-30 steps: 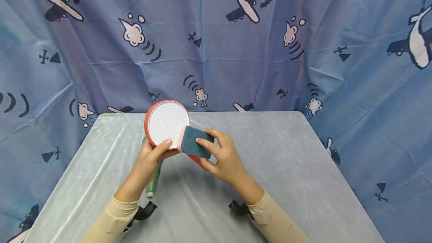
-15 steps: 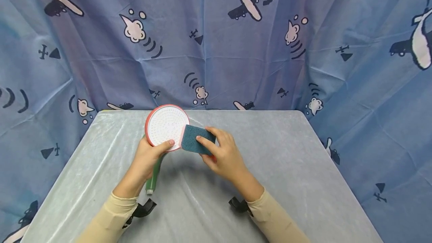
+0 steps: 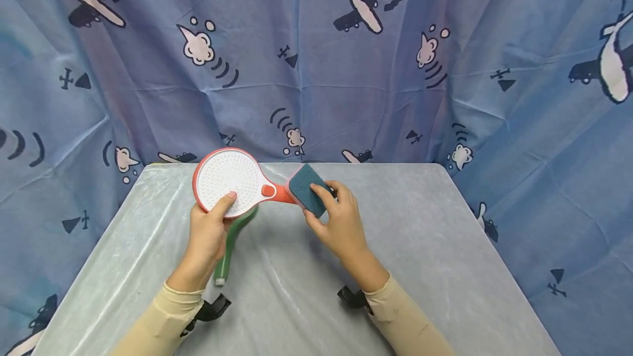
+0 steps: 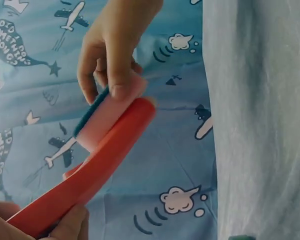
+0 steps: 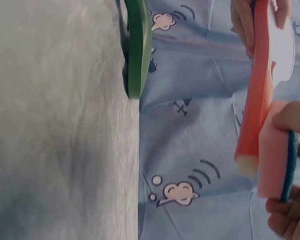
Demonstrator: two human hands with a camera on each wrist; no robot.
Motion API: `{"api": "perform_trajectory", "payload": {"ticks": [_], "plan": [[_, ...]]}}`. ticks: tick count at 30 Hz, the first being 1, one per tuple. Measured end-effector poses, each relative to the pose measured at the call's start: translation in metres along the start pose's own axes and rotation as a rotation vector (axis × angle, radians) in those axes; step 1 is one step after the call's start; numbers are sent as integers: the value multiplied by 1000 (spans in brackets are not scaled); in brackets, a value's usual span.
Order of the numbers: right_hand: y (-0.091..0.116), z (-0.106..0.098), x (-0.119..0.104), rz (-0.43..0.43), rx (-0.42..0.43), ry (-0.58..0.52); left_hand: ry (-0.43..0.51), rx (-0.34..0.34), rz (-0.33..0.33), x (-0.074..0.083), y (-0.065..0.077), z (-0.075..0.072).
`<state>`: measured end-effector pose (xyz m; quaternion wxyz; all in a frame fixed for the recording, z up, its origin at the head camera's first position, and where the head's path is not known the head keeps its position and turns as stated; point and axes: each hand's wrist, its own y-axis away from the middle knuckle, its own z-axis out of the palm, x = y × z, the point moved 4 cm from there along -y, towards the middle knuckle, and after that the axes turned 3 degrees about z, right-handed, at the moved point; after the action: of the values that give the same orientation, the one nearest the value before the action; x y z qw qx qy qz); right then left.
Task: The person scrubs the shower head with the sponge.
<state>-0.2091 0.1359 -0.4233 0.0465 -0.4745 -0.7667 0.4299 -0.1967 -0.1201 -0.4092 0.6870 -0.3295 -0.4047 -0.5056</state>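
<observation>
My left hand [image 3: 210, 232] grips a red shower head [image 3: 229, 177] by its round head, thumb lying on the white nozzle face. The red handle [image 4: 105, 155] points to the right. In my right hand [image 3: 341, 221] is a scrub sponge [image 3: 307, 188], pinched between thumb and fingers, pink on one side and dark green on the other. Seen from the right wrist, the sponge's pink side [image 5: 274, 160] lies along the handle near its end. The head view has the sponge covering the handle's far end.
Beneath my left hand a green curved handle [image 3: 227, 257] lies on the grey cloth-covered table [image 3: 420, 262]; its upper part is hidden. Behind the table hangs a blue curtain [image 3: 316, 70] printed with airplanes. Each wrist carries a black strap mount [image 3: 214, 309].
The shower head has shifted left and turned, so its button and handle now show. The sponge has moved from the edge of the nozzle face up and right to the handle.
</observation>
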Motion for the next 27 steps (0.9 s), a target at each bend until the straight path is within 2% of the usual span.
{"api": "perform_trajectory", "payload": {"ticks": [2, 7, 9, 14, 16, 18, 23, 25, 27], "plan": [[3, 0, -4, 20, 5, -19, 18, 15, 14, -2, 3, 0], [6, 1, -28, -31, 0, -64, 28, 7, -16, -11, 9, 5], [4, -1, -26, -20, 10, -52, 52, 8, -21, -12, 9, 7], [-6, -15, 4, 130, 50, -4, 143, 47, 59, -3, 9, 8], [-7, -19, 8, 176, 60, -3, 172, 57, 102, 1, 11, 7], [-6, -19, 5, 176, 62, -14, 190, 62, 131, 4, 12, 6], [-1, -13, -15, 96, 26, -42, 190, 61, 166, 4, 11, 7], [0, -12, -16, 104, 8, -53, 202, 64, 176, 4, 10, 7], [1, -10, -13, 148, -16, -68, 219, 74, 190, 5, 9, 7]]}}
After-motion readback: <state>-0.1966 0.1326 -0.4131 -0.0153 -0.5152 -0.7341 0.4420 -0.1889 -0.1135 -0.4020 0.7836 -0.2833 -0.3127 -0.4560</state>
